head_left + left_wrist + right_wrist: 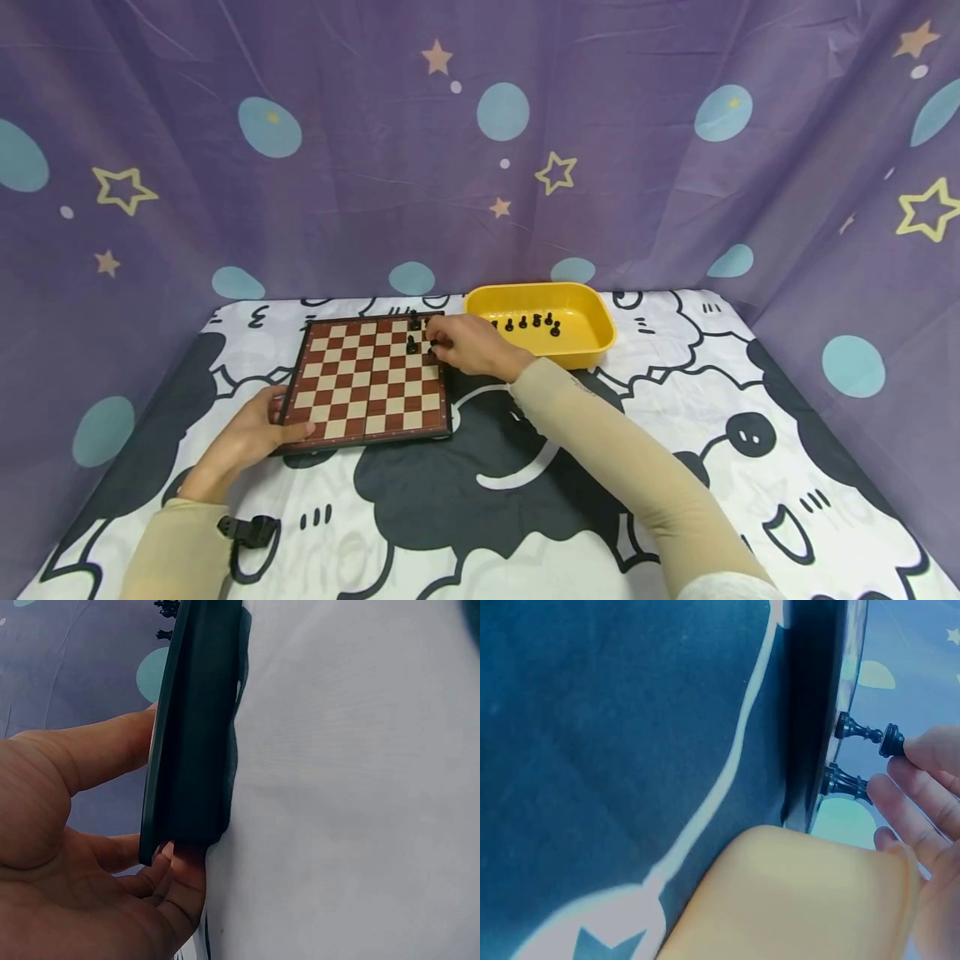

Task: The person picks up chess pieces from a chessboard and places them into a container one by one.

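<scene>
A red-and-cream chessboard (348, 379) lies on the patterned cloth. My left hand (251, 429) grips its near left corner, thumb on top; in the left wrist view, fingers (184, 881) curl at the board's dark edge (199, 727). Over the far right corner, my right hand (472, 343) pinches a black chess piece (891, 741) between thumb and fingertips, held just off the playing surface. Black pieces stand near that corner, among them one pawn-like piece (412, 344) and another piece (855, 729). The right hand partly hides the corner squares.
A yellow plastic tray (600, 348) holding several black chess pieces (536, 321) stands right of the board, under and behind the right wrist. A purple curtain (360, 217) hangs behind the table. A black strap device (255, 531) sits on the left wrist.
</scene>
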Demonstrator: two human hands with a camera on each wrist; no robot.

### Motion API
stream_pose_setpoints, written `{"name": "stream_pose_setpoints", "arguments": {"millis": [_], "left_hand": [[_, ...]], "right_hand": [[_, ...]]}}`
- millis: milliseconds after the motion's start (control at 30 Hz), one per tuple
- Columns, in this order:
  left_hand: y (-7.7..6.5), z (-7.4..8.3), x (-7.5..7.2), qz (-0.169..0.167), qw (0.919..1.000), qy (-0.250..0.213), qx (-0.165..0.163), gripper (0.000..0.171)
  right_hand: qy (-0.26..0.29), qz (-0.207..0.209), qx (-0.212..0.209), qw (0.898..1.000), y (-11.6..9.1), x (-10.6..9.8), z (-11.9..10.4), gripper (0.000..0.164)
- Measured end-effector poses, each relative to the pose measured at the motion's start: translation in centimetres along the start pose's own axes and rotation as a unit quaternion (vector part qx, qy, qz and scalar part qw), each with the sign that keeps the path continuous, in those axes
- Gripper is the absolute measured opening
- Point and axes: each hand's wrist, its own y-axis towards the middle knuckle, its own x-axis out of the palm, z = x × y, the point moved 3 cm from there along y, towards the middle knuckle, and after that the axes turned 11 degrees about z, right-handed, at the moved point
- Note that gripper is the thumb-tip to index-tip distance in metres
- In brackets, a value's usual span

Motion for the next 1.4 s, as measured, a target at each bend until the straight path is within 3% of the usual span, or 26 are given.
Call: {"name": "stream_pose_setpoints", "arguments": {"millis": [400,800,1400], "left_hand": [[0.2,0.1,0.0,0.002,1.0000,0.003,0.005,0.093],[0.1,0.1,0.1,-0.002,1.0000,-0.001,-0.001,0.094],[0.2,0.0,0.0,0.002,0.9999,0.001,0.013,0.093]], "right_hand": [[0.016,0.046,-0.020,0.999,-1.8,-2.5,0.7,0.019],[0.011,0.078,-0.008,0.997,-3.9,-5.2,2.7,0.017],[-0.007,0.085,0.082,0.993,-6.8,-7.2,8.6,0.019]]}}
